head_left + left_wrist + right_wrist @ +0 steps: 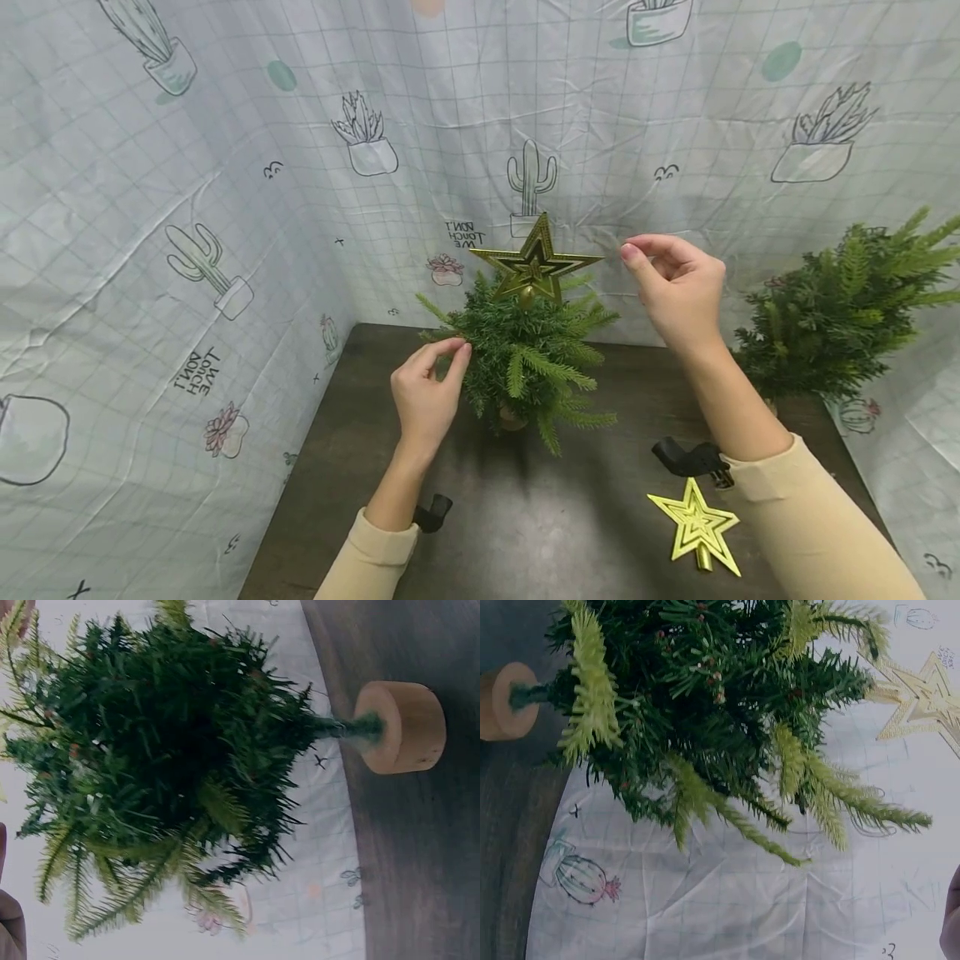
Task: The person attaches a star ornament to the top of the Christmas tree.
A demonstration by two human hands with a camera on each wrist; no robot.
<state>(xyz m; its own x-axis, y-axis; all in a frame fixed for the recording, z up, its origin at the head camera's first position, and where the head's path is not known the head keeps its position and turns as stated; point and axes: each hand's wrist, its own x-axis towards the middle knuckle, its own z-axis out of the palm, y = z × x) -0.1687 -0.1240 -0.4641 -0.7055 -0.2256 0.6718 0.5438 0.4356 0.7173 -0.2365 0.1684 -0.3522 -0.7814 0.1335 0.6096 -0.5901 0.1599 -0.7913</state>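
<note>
A gold star topper (542,265) stands upright at the top of a small green artificial Christmas tree (525,358). The tree's round wooden base (411,727) rests on the dark table. My right hand (681,287) hovers just right of the star's side point, thumb and forefinger close together, with a small gap to the star. At the tree's left side is my left hand (429,390), its loosely curled fingertips overlapping the foliage in the head view. The left wrist view catches only part of those fingers (9,915), beyond the leaves. Nothing shows in either hand.
A second gold star topper (697,525) lies on the dark table (525,533) at the front right, near my right forearm. Another green tree (840,308) stands at the right. Cloth with cactus drawings (420,83) surrounds the table at the back and sides.
</note>
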